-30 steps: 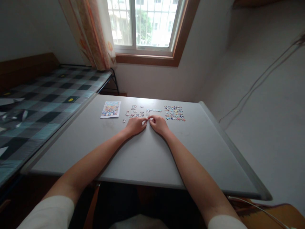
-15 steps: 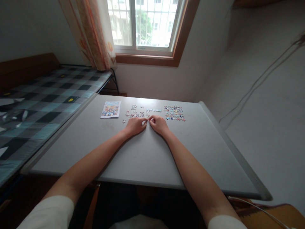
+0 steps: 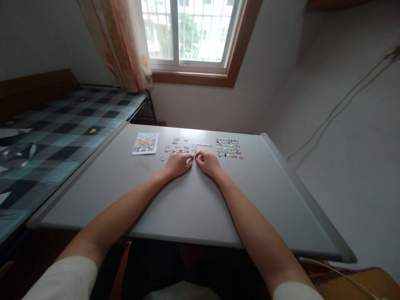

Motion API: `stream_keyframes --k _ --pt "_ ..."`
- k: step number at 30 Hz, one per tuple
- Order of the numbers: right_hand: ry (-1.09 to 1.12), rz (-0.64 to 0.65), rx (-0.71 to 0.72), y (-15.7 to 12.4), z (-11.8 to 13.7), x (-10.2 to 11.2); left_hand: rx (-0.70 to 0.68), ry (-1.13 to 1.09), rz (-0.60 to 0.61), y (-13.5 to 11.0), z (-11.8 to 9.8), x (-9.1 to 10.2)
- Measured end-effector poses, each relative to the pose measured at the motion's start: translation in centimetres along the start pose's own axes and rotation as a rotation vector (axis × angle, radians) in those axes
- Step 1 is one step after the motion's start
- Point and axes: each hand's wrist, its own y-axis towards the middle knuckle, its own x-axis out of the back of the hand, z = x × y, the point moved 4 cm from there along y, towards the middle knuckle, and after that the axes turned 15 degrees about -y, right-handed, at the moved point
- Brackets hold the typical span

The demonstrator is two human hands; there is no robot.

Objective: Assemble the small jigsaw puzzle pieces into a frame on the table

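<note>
Our left hand (image 3: 178, 163) and right hand (image 3: 208, 162) rest side by side on a grey table (image 3: 187, 200), past its middle, with knuckles up and fingers curled. The fingertips (image 3: 189, 158) of both hands meet at one spot. Whether they pinch a puzzle piece there is too small to tell.

Just beyond the hands lie scattered loose puzzle pieces (image 3: 176, 148), with a short joined strip (image 3: 201, 145) beside them. Farther right, a dense patch of colourful pieces (image 3: 229, 148) sits near the right hand without touching it. A small picture card (image 3: 145, 143) lies flat to the left, apart from the pieces.

Between our forearms and on either side of them, the tabletop is bare down to the near edge. A raised rim (image 3: 312, 200) runs along the right side, close to a white wall with a thin cable (image 3: 337, 108) on it. The table's left edge stands just beside a bed with a checked cover (image 3: 46, 137). Beyond the far edge is a wall with a wood-framed window (image 3: 190, 29) and a patterned curtain (image 3: 121, 41).
</note>
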Motion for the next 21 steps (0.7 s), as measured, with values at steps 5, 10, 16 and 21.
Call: stream_keyframes --k 5,10,16,21 --pt "0.002 -0.009 0.005 0.0 -0.04 -0.06 -0.001 0.002 0.003 -0.02 -0.05 0.03" --pt "-0.008 0.001 -0.001 0.04 -0.02 -0.08 -0.002 0.003 -0.003 -0.01 -0.02 0.0" --pt "-0.002 -0.002 0.0 0.03 0.01 -0.05 0.011 -0.003 0.008 -0.01 -0.09 0.06" --pt "0.013 -0.006 -0.006 0.02 0.03 -0.02 0.014 -0.006 0.008 -0.03 -0.14 0.09"
